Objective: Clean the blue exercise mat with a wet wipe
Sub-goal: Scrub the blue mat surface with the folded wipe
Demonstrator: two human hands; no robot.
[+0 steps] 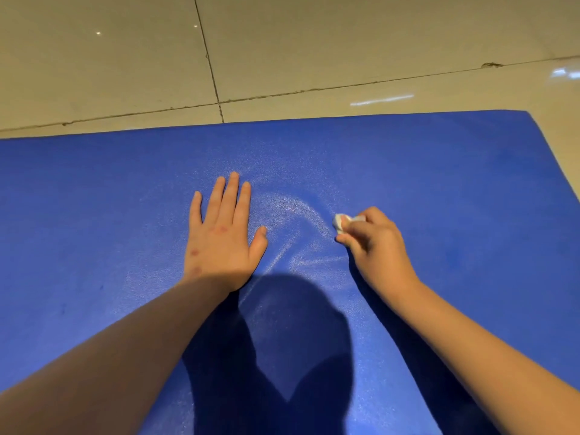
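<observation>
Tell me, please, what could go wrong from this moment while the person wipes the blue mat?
1. The wet wipe is crumpled into a small wad in the right hand, so it may leave unwiped patches on the mat.
2. The left hand lies flat beside the wet streaks; it could slip or leave prints there.
3. The floor tiles look glossy, so hard strokes might shift the mat.

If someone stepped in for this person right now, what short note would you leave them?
Left hand: flat on the blue mat, fingers straight, holding nothing.
Right hand: grips the crumpled wet wipe, pressed to the mat.
Done: damp curved streaks shine between the hands.
Left: the mat's left and far right parts look dry, probably unwiped.
</observation>
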